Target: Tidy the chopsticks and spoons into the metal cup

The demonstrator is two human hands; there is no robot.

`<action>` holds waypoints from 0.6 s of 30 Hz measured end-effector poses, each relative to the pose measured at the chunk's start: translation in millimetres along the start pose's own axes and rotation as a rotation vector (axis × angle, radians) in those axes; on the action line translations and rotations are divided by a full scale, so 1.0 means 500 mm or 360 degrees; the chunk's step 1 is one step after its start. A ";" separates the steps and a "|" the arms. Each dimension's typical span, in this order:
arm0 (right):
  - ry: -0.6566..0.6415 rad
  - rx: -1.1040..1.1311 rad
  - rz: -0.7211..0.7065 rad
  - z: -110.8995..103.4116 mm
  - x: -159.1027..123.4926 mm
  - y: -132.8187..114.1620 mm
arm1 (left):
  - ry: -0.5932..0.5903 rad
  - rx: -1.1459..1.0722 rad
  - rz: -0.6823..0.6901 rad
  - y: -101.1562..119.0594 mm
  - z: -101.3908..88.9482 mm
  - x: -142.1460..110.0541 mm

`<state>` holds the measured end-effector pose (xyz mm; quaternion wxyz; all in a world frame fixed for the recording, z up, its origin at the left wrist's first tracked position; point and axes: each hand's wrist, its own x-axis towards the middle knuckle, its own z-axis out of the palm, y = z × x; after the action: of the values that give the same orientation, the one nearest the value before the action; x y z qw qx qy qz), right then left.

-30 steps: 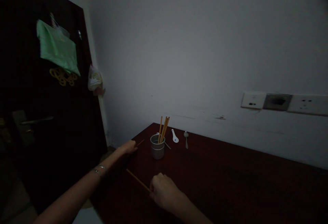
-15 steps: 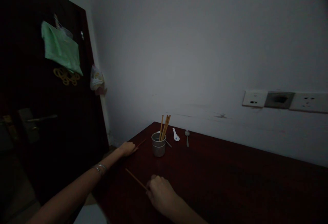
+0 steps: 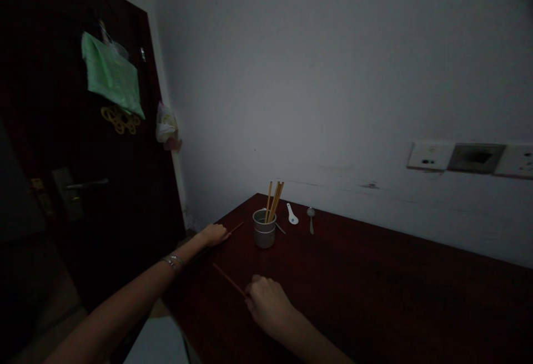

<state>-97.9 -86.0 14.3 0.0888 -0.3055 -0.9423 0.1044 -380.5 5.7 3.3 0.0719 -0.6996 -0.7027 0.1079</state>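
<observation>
My left hand [image 3: 215, 234] is closed on a chopstick [image 3: 237, 227] near the table's left edge; the stick's free end points toward the back. Nearer to me, my right hand [image 3: 266, 300] grips another chopstick [image 3: 228, 278], whose far end slants up and left, low over or on the table top. Between and beyond both hands stands a grey metal cup [image 3: 264, 236] with several chopsticks [image 3: 275, 202] leaning to the right in it. The lower ends of those chopsticks are hidden inside the cup.
Behind the cup lie a white spoon [image 3: 292, 215], a metal spoon [image 3: 311, 221] and a thin utensil [image 3: 280, 229] partly hidden by the cup. The dark red table [image 3: 375, 275] meets a wall with sockets [image 3: 431, 156]. A door [image 3: 137, 181] stands at left, above a pale seat [image 3: 160, 344].
The whole view has shifted, so everything sits slightly further right and higher. The right hand's chopstick lies lower toward the table. Both hands keep their chopsticks.
</observation>
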 end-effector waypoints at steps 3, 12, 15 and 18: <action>0.0015 -0.0037 -0.0003 0.002 0.000 0.001 | 0.0018 -0.0012 0.0023 0.001 0.000 -0.002; -0.0009 -0.0130 0.0003 -0.003 0.000 -0.006 | 0.0005 -0.0049 0.0023 -0.003 0.011 0.001; 0.0004 -0.0076 0.0038 -0.010 0.000 -0.002 | -0.0005 -0.0087 0.0034 -0.004 0.006 -0.002; 0.0053 -0.0027 0.0070 -0.027 0.002 0.011 | -0.0003 -0.0170 -0.0032 -0.005 -0.014 -0.003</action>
<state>-92.2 -79.0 26.2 0.0996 -0.3286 -0.9346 0.0930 -381.2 4.8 10.5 0.0348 -0.6951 -0.7146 0.0701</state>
